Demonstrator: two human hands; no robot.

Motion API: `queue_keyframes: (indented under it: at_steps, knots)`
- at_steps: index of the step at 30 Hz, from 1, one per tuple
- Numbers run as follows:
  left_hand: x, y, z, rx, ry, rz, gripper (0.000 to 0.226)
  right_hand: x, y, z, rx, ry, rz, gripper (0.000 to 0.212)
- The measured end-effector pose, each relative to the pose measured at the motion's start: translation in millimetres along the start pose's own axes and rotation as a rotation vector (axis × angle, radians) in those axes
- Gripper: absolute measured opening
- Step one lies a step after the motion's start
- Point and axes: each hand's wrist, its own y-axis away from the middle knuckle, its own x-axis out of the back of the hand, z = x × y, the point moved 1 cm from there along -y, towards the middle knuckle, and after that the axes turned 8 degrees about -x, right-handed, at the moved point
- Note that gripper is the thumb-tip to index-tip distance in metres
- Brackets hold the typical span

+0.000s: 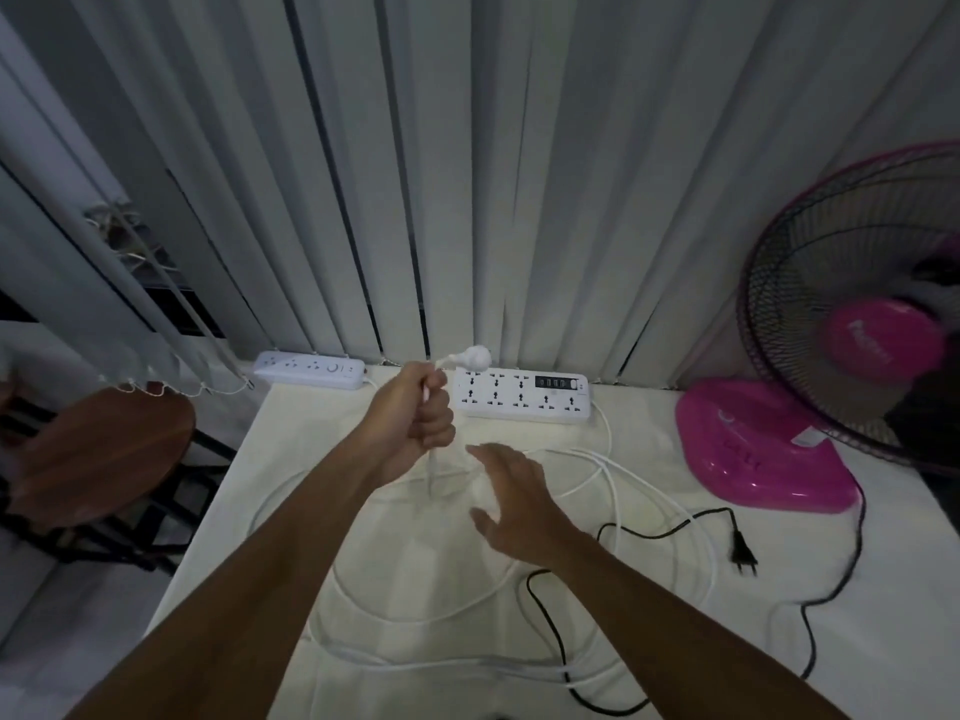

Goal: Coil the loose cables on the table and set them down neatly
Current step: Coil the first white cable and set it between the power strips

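My left hand point(418, 410) is raised above the table, fisted around a white cable just below its round white plug point(475, 357), which sticks out past my knuckles. The white cable point(649, 504) hangs down from the fist and sprawls in wide loose loops over the cream tabletop point(311, 433). My right hand point(511, 493) hovers flat over those loops with fingers spread, holding nothing. A black cable point(550, 623) snakes across the near right, ending in a black plug point(743, 550).
Two white power strips lie at the back by the blinds: a small one point(309, 368) and a larger one point(522, 394). A pink fan point(763, 449) stands at the right. A brown round stool point(98, 452) sits left of the table edge.
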Motion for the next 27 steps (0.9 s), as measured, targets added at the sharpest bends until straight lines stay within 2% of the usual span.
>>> queue_keyframes:
  at_steps: [2, 3, 7, 10, 13, 15, 18, 19, 21, 23, 25, 27]
  knots:
    - [-16, 5, 13, -0.015, 0.088, -0.073, 0.035, -1, -7, -15, 0.092, 0.041, -0.044, 0.082]
    - [-22, 7, 19, -0.016, 0.12, -0.111, 0.038, -4, -10, -20, 0.107, 0.06, -0.062, 0.078]
    - [-40, 14, 41, -0.024, 0.217, -0.245, 0.038, -7, -11, -13, 0.0, 0.207, -0.147, 0.031]
    - [-42, 22, 49, -0.052, 0.208, -0.308, 0.033, 0, -2, 8, -0.126, 0.302, -0.237, 0.037]
    - [-35, 26, 46, -0.074, 0.15, -0.303, 0.036, 14, -1, 25, -0.127, 0.473, -0.185, 0.041]
    - [-29, 27, 39, -0.04, 0.143, -0.305, 0.039, 31, -7, 26, -0.1, 0.585, -0.108, 0.035]
    - [-20, 27, 22, 0.052, 0.064, -0.259, 0.042, 64, -23, 26, -0.051, 0.694, 0.113, 0.017]
    - [-18, 26, 15, 0.069, 0.013, -0.236, 0.042, 75, -28, 26, -0.079, 0.712, 0.119, 0.017]
    - [-16, 23, 0, 0.091, -0.109, -0.162, 0.042, 94, -38, 24, -0.219, 0.656, 0.097, 0.019]
    - [-16, 19, -16, 0.092, -0.182, -0.048, 0.043, 114, -44, 17, -0.428, 0.378, 0.192, 0.021]
    - [-20, 15, -27, 0.087, -0.143, 0.038, 0.036, 129, -44, 6, -0.584, 0.097, 0.262, 0.023]
    - [-26, 9, -36, 0.088, -0.055, 0.08, 0.035, 135, -42, -10, -0.607, -0.076, 0.246, 0.023]
